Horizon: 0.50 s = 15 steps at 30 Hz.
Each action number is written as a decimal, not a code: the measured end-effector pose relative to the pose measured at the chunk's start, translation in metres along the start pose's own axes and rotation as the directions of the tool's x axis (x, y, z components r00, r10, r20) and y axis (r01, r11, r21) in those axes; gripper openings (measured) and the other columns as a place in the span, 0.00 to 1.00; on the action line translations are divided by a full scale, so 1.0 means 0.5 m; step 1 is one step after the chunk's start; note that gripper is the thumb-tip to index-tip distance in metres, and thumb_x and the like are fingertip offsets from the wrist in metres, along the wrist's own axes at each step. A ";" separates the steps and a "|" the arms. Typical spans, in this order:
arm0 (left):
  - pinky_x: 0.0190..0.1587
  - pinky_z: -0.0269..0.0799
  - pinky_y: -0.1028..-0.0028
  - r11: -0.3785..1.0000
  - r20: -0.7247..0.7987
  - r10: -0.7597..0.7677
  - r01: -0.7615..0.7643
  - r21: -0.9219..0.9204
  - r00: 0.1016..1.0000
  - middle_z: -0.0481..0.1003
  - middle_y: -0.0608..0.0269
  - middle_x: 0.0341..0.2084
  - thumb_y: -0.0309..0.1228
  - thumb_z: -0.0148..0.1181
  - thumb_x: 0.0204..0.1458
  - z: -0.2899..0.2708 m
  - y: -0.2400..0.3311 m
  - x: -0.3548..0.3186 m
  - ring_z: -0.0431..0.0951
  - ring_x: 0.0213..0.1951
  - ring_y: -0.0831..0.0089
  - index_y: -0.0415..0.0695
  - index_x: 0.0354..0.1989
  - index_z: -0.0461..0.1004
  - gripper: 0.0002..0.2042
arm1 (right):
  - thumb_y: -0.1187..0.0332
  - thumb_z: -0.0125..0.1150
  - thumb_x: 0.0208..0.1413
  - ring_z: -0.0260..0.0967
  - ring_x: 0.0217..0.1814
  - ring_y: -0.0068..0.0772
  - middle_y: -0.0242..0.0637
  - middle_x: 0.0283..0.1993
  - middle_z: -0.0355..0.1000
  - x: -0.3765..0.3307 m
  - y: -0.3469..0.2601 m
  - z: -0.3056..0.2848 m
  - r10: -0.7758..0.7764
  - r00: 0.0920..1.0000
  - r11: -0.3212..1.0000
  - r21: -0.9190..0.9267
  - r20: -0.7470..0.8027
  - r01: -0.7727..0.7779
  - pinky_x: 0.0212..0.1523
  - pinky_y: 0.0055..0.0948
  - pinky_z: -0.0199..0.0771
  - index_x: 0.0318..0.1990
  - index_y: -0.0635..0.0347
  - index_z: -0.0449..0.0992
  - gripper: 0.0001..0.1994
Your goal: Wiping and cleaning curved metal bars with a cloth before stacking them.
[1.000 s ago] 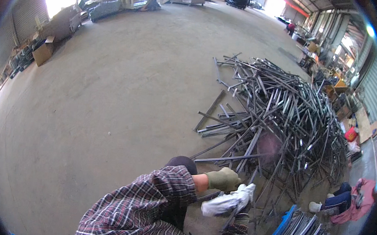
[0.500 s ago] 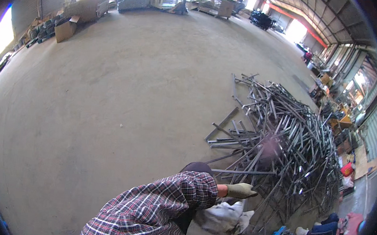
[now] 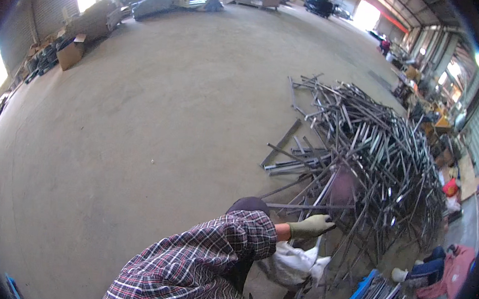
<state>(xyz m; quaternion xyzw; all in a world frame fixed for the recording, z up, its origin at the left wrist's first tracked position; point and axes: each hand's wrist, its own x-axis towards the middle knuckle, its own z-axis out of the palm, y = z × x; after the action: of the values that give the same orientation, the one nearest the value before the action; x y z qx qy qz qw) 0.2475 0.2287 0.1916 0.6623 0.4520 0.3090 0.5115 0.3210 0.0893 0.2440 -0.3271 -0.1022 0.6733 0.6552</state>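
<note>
Sleeve: long, woven plaid shirt, dark maroon and navy ground crossed with pale grey-white lines in a regular check; fabric loose and creased, bunched into a thick rolled cuff at the wrist end. Left hand: covered by a knit work glove, dull olive-green, snug over the fingers, with a ribbed band where it meets the wrist. A short stretch of bare wrist shows between cuff and glove. Right hand not seen in the head view.
</note>
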 end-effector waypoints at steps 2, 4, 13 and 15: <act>0.55 0.69 0.54 0.998 -0.083 0.031 -0.035 -0.043 0.996 0.76 0.35 0.48 0.48 0.52 0.60 -0.005 -0.004 -0.001 0.75 0.52 0.42 0.35 0.53 0.73 0.26 | 0.53 0.62 0.62 0.71 0.45 0.30 0.37 0.41 0.74 0.015 -0.021 0.018 -0.020 1.000 0.988 0.151 -0.022 0.023 0.36 0.30 0.71 0.44 0.60 0.73 0.18; 0.56 0.69 0.58 0.999 -0.084 -0.009 0.004 -0.053 0.996 0.76 0.39 0.50 0.47 0.53 0.61 0.003 0.023 0.000 0.75 0.54 0.45 0.37 0.56 0.71 0.25 | 0.53 0.62 0.62 0.71 0.46 0.28 0.37 0.42 0.74 0.011 -0.055 0.006 -0.060 0.996 0.966 0.248 -0.067 0.075 0.37 0.29 0.72 0.45 0.60 0.74 0.18; 0.49 0.72 0.75 0.859 -0.031 0.368 -0.353 -0.371 0.929 0.77 0.67 0.45 0.46 0.47 0.68 0.011 -0.116 0.029 0.72 0.46 0.81 0.40 0.56 0.73 0.22 | 0.57 0.59 0.63 0.71 0.50 0.29 0.37 0.46 0.73 -0.035 -0.002 0.047 0.069 0.995 0.996 0.047 0.073 -0.072 0.43 0.31 0.72 0.48 0.60 0.74 0.15; 0.51 0.71 0.74 0.646 0.239 0.209 0.049 -0.762 0.948 0.78 0.68 0.45 0.44 0.49 0.68 0.081 0.002 0.006 0.74 0.46 0.79 0.40 0.53 0.75 0.20 | 0.59 0.58 0.63 0.71 0.50 0.30 0.37 0.48 0.73 -0.054 -0.051 -0.027 -0.016 1.000 0.993 -0.119 -0.005 0.015 0.44 0.31 0.72 0.48 0.60 0.74 0.15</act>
<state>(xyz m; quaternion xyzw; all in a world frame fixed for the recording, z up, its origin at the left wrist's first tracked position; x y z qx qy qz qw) 0.2843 0.2151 0.1811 0.4459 0.1661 0.3859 0.7903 0.3478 0.0627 0.2564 -0.3668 -0.1428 0.6599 0.6400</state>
